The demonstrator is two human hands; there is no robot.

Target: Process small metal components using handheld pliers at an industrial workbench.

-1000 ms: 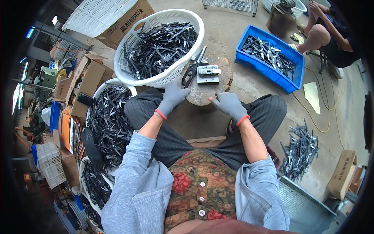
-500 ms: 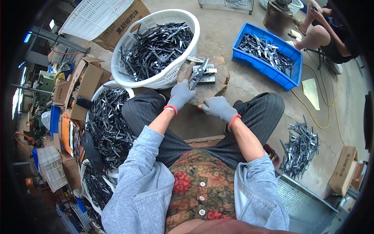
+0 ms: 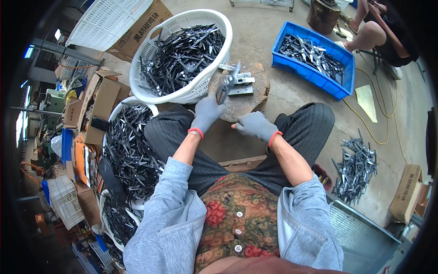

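Observation:
My left hand (image 3: 207,112), in a grey glove with a red cuff, grips a pair of dark metal scissors (image 3: 226,83) above a round wooden stump (image 3: 259,86). Motion blurs the scissors, and their lower part is hidden in the glove. A small metal block fixture (image 3: 242,90) sits on the stump just right of them. My right hand (image 3: 256,125), gloved alike, is at the stump's near edge with its fingers curled and thumb pointing left. Whatever may be inside those fingers is hidden.
A white basket (image 3: 226,50) of dark blades stands beyond the stump at left. A blue crate (image 3: 315,68) of blades is at right, near a seated person (image 3: 372,36). More blades lie in a floor pile (image 3: 356,171) and in a left-side basket (image 3: 130,150).
The scissors in my left hand have swung more upright and blurred, shifting slightly left. My left hand has drawn back a little. My right hand stays nearly in place.

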